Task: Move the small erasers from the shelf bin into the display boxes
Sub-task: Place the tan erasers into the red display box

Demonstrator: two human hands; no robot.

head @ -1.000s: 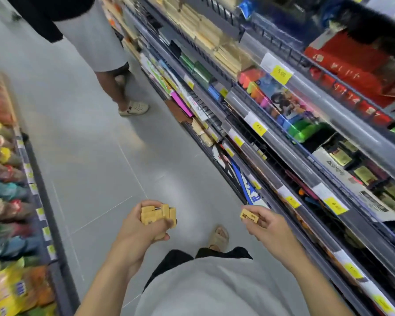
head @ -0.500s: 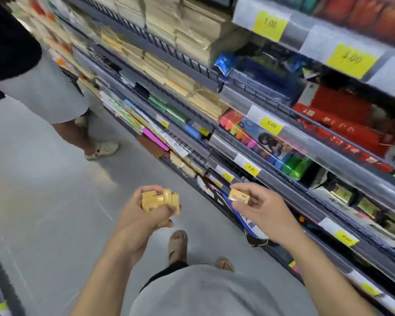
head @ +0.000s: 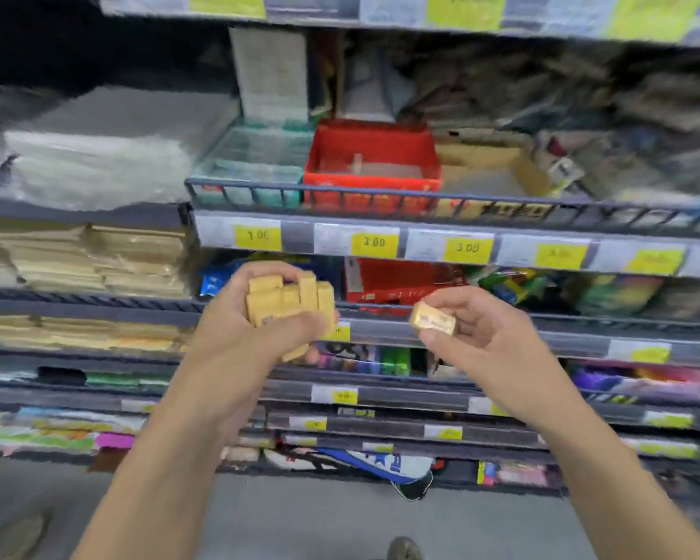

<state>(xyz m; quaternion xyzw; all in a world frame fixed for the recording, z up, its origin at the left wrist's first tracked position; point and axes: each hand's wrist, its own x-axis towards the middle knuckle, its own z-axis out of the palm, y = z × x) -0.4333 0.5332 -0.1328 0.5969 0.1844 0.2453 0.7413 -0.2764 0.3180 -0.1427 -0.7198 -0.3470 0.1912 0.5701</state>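
1. Erasers (head: 289,307), a tan clutch of small blocks, sit bunched in the left hand (head: 255,337), just left of centre frame; the fingers curl round the pile from behind and the thumb presses across the front, and one block pokes out below the thumb at about 5 o'clock from the pile.
2. At 3 o'clock from that bundle, and clear of it, the right hand (head: 485,341) pinches a single eraser (head: 433,321) between thumb and fingertips, its printed face turned towards the camera.
3. Both forearms reach up from the bottom edge, hands level with each other in front of the shelving.
4. Up at 12 o'clock from the hands, a wire-fronted shelf (head: 380,196) carries a clear tray (head: 255,155), then a red box (head: 372,155), then a cardboard box (head: 490,163), side by side.
5. Yellow price tags (head: 374,242) run along the rail under those boxes; the view is blurred, so the boxes' contents cannot be made out.
6. Far left, at 9 o'clock, stacks of brown envelopes (head: 98,256) fill the shelves.
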